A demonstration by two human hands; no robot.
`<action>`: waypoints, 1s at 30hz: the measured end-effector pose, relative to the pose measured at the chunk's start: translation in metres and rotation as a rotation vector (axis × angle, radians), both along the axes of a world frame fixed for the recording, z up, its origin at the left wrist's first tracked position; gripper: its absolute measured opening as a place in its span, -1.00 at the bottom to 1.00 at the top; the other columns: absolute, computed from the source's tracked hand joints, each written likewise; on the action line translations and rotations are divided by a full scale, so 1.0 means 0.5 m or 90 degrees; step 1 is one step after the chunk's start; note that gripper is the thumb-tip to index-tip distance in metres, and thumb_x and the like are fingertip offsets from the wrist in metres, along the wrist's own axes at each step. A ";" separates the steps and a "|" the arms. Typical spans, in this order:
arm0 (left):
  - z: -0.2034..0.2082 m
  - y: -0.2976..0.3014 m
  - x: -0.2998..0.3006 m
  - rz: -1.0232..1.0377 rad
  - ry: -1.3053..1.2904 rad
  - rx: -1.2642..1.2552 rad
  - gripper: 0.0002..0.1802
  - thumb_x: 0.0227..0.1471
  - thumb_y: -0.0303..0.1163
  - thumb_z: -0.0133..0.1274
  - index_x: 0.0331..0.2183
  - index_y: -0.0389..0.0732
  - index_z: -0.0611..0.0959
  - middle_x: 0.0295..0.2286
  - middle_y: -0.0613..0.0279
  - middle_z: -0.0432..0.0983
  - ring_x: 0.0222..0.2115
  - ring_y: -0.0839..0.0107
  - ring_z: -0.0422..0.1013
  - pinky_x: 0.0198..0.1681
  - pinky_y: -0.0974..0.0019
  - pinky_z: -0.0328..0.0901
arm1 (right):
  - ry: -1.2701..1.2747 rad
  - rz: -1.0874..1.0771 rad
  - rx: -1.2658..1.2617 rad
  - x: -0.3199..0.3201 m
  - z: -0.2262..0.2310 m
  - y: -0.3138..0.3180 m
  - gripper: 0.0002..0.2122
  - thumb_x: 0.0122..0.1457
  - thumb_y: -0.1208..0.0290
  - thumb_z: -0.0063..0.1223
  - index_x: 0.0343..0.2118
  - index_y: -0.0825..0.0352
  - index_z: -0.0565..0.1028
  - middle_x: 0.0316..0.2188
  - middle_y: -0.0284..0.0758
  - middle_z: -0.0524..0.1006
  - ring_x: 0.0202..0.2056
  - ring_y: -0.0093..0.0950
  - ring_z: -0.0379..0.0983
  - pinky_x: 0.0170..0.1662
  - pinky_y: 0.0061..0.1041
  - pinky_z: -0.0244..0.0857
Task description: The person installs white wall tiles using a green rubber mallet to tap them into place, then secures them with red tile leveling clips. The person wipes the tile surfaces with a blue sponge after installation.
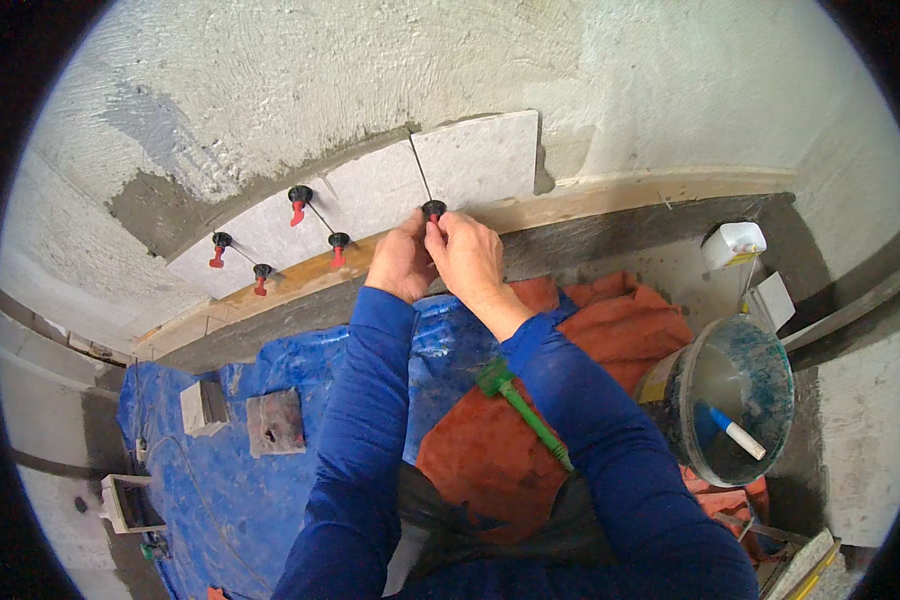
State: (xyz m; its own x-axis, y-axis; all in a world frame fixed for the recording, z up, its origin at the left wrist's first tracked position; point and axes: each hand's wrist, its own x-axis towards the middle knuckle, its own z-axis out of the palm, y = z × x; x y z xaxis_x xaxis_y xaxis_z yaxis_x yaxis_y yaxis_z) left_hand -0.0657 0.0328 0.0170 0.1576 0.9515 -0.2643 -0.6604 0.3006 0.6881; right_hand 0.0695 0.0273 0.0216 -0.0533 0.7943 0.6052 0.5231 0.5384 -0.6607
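Observation:
Both my hands meet at a black and red tile leveling spacer (434, 209) at the lower end of a joint between two white wall tiles. The fingers of my right hand (468, 258) pinch its red grip, which they mostly cover. My left hand (401, 260) is closed against the spacer's left side, its fingertips partly hidden. The right-hand tile (480, 155) has no neighbour on its right. Along the row to the left, several similar spacers, such as the upper one (299, 204), sit in the tile joints.
A wooden batten (560, 205) runs under the tiles. Below lie a blue tarp (220, 490) and an orange-red cloth (490, 470) with a green mallet (520, 405). A bucket (675, 400) holding a blue-and-white tool stands right. Stacked tiles (202, 409) and a grey sponge (275, 423) lie left.

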 end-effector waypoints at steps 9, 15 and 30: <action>-0.022 0.012 0.009 -0.046 -0.179 0.006 -0.69 0.39 -0.15 -0.10 -0.13 -0.15 0.60 -0.20 0.20 0.60 -0.11 0.22 0.49 0.08 0.06 0.37 | -0.008 0.013 0.017 0.003 0.003 0.005 -0.77 0.20 0.32 0.18 -0.51 0.34 0.49 -0.50 -0.10 0.58 -0.42 0.00 0.54 -0.36 -0.03 0.37; -0.025 0.022 0.023 0.157 0.092 -0.033 -0.79 0.31 -0.25 0.03 -0.24 -0.16 0.65 -0.34 0.28 0.61 -0.31 0.37 0.52 -0.20 0.23 0.46 | -0.031 0.027 0.008 0.008 0.006 0.006 -0.79 0.20 0.34 0.19 -0.50 0.33 0.49 -0.50 -0.10 0.58 -0.42 -0.01 0.54 -0.36 -0.04 0.37; 0.026 0.000 0.061 0.391 0.577 0.072 -0.73 0.03 -0.28 0.30 -0.51 -0.33 0.75 -0.60 0.29 0.58 -0.62 0.54 0.37 -0.54 0.34 0.24 | -0.062 0.017 0.029 0.010 -0.002 0.009 -0.84 0.17 0.38 0.22 -0.45 0.33 0.51 -0.46 -0.11 0.59 -0.40 -0.02 0.56 -0.34 -0.04 0.40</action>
State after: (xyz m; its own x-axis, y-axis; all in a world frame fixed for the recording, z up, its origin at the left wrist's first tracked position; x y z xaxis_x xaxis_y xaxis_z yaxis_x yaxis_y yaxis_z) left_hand -0.0353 0.0329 0.0299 -0.5590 0.8277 0.0505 0.0885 -0.0010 0.9961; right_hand 0.0745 0.0320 0.0204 -0.1337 0.7635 0.6318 0.5689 0.5812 -0.5819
